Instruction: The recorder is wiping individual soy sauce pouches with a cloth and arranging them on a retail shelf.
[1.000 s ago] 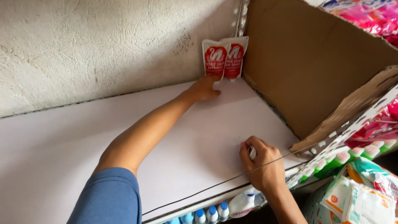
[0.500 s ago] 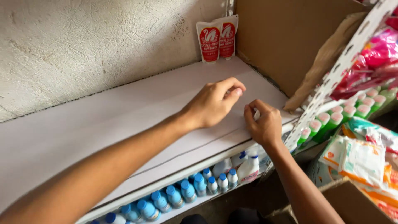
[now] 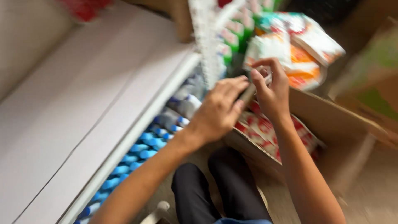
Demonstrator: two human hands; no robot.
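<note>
Below, cardboard box (image 3: 331, 120) holds red-and-white pouches (image 3: 265, 132).

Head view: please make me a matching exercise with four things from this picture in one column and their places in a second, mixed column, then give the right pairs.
Things:
1. blue-capped bottles
2. brown cardboard box of red-and-white pouches
3. white flat shelf board
4. black trousers

Places:
A. bottom middle, under the arms
B. on the lower shelf, under the white board
C. upper left
D. below the right hand

Pairs: 1-B, 2-D, 3-C, 4-A
</note>
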